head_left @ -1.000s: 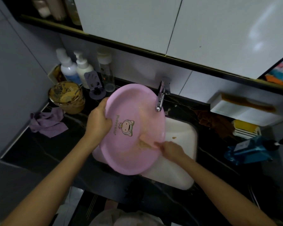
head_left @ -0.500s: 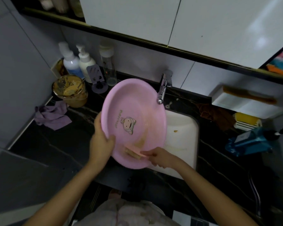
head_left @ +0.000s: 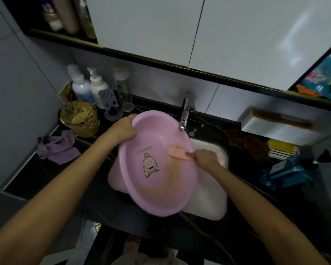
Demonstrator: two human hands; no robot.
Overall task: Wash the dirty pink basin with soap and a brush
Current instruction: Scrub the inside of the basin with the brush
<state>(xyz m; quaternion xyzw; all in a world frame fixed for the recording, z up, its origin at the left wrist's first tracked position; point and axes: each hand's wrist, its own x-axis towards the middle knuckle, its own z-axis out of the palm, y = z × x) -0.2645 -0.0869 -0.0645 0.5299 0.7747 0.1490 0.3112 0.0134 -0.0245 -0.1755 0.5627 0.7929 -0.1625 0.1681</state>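
The pink basin (head_left: 157, 190) is tilted over the white sink (head_left: 214, 205), its inside facing me, with a cartoon figure printed on the bottom. A brownish smear runs down its right inner side. My left hand (head_left: 123, 129) grips the basin's upper left rim. My right hand (head_left: 205, 158) holds a small peach-coloured brush (head_left: 177, 153) whose head lies against the inner wall at the right, on the smear. The chrome tap (head_left: 185, 115) stands just above the basin's far rim.
On the black counter at the left are a dirty glass jar (head_left: 80, 119), several bottles (head_left: 96, 88) and a purple cloth (head_left: 55, 148). To the right lie a brown rag (head_left: 246, 142), a yellow sponge (head_left: 281, 148) and a blue object (head_left: 289, 173).
My left hand shifted from the basin's lower left rim up to its upper left rim. The brush moved from the lower inner wall up to the right side. The basin turned.
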